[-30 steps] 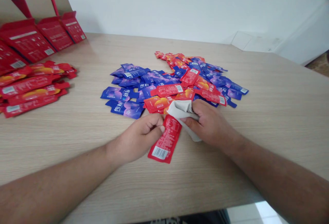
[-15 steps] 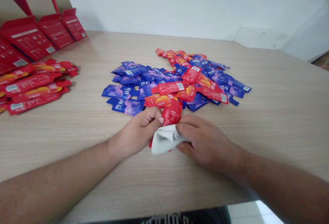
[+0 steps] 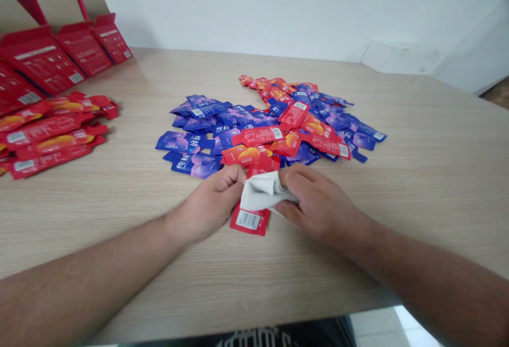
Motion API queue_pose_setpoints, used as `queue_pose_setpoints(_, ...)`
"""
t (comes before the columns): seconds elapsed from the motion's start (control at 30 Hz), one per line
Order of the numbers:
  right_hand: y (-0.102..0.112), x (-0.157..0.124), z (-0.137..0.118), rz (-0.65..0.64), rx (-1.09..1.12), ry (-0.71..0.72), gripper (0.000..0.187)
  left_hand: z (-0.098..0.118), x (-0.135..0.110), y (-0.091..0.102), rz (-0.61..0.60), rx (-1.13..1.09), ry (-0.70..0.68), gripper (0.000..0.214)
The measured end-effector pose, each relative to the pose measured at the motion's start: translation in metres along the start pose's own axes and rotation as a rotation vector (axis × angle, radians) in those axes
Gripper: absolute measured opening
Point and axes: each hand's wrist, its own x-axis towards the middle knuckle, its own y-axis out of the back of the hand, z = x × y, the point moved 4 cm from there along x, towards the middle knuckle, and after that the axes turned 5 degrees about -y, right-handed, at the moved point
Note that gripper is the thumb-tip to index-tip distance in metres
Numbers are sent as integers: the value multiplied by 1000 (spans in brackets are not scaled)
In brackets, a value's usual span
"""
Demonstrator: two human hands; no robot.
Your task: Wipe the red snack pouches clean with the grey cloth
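Note:
A red sachet (image 3: 249, 221) with a barcode at its near end lies in front of me, pinched along its left edge by my left hand (image 3: 217, 198). Bunched in the closed fingers of my right hand (image 3: 318, 204) is a white cloth (image 3: 260, 192), which covers the middle of that sachet. Just beyond my hands spreads a pile of blue sachets (image 3: 189, 142) and red sachets (image 3: 258, 136), overlapping one another. The left fingertips are partly hidden behind the cloth.
Open red cardboard boxes (image 3: 81, 47) stand in a row at the far left. In front of them several red sachets (image 3: 51, 127) are stacked. The wooden table (image 3: 159, 288) meets a white wall (image 3: 254, 12) at the back; its near edge is close to my lap.
My right hand has slid the cloth away from me along the red sachet, uncovering the barcode end. My left hand keeps its hold in nearly the same place.

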Motion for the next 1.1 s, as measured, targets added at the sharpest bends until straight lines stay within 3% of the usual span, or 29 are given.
queue_pose_setpoints(0.07,0,0,1,2,7,-6,14,1,0,0,4,-1,-4,26)
queue_pose_setpoints(0.27,-13,-7,-24,-186,23,240,8,6,0,4,11,121,-49,27)
queue_pose_setpoints(0.5,3,4,6,13,11,-49,14,1,1,5,-26,101,-45,27)
queue_pose_setpoints(0.63,-9,-2,-12,-156,61,119,8,4,0,6,-2,118,-47,27)
queue_pose_setpoints(0.7,-11,-4,-15,-181,74,167,7,5,0,5,-20,137,-49,28)
queue_pose_setpoints(0.87,5,7,16,46,27,-69,14,5,-3,2,-69,165,-54,28)
queue_pose_setpoints(0.93,7,9,21,87,13,-95,17,5,-3,1,-79,184,-75,27)
queue_pose_setpoints(1.1,-6,1,-5,-109,96,96,12,6,-2,4,-78,184,-77,28)
